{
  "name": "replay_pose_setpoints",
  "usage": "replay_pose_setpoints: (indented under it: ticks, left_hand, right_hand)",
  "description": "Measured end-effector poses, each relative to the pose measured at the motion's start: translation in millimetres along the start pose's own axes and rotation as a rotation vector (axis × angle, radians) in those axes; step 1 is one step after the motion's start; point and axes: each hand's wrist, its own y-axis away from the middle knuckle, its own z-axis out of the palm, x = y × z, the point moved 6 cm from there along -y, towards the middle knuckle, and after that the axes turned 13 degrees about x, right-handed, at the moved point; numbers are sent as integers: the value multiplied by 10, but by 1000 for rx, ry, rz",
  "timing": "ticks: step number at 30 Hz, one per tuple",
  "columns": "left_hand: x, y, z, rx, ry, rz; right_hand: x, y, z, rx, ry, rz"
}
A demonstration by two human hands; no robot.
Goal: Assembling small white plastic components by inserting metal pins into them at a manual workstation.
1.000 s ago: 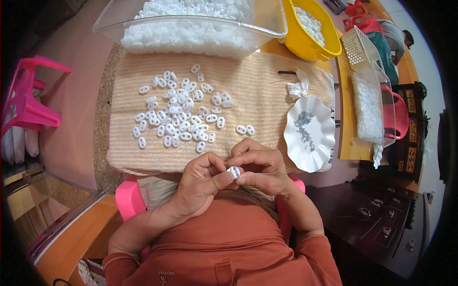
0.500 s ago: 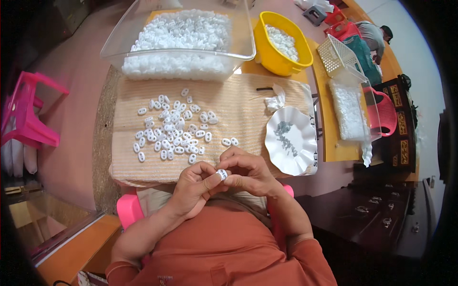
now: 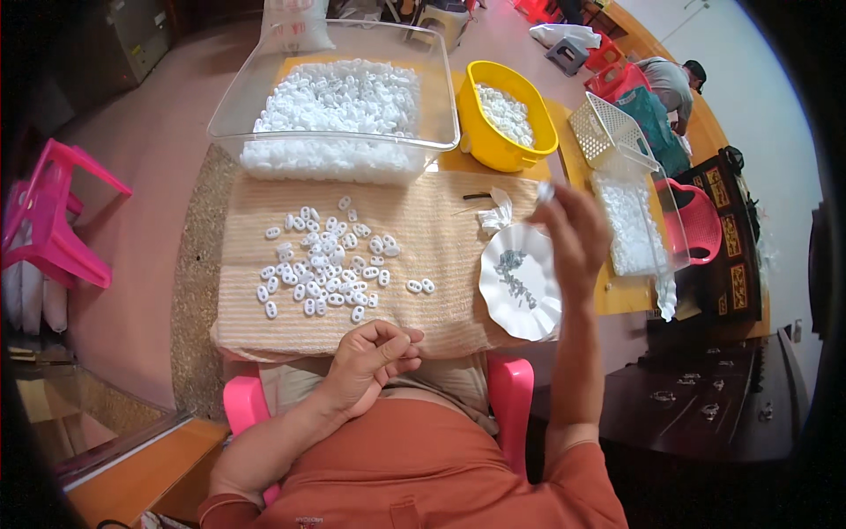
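My right hand [image 3: 577, 231] is raised above the right edge of the plate and pinches a small white plastic piece [image 3: 545, 191] at its fingertips. In front of my belly, my left hand [image 3: 374, 360] is closed, its fingers curled against the thumb; whatever they may hold is hidden. A loose pile of white oval pieces with two dark holes [image 3: 330, 260] lies on the striped cloth [image 3: 441, 229], left of the middle. A pair of the same pieces [image 3: 421, 286] lies apart from it. On the white scalloped plate [image 3: 539, 313] are small grey-clear bits [image 3: 515, 278].
Behind the cloth stand a clear bin [image 3: 441, 132] heaped with white pieces and a yellow tub [image 3: 471, 132] of more. A crumpled tissue [image 3: 495, 212] and a black stick [image 3: 476, 196] lie near the plate. Rightward are a white basket [image 3: 608, 132] and another clear bin [image 3: 674, 238].
My hands were together at the cloth's front edge, around a white piece. The right has moved up and right with a white piece; the left stays near my belly. The view has shifted slightly.
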Motion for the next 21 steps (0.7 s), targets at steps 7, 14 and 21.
replay_pose_setpoints:
  ticks: [7,14,21]
  left_hand:
    - [-15,-41,12,17,-18,-4]
    - [-9,-27,-36,43,-31,-5]
    - [-28,-17,-27,56,-39,-12]
  right_hand:
    - [486,-983,89,7,378,-207]
    - [380,506,706,-676,190,-203]
    - [306,932,846,-726,420,-369]
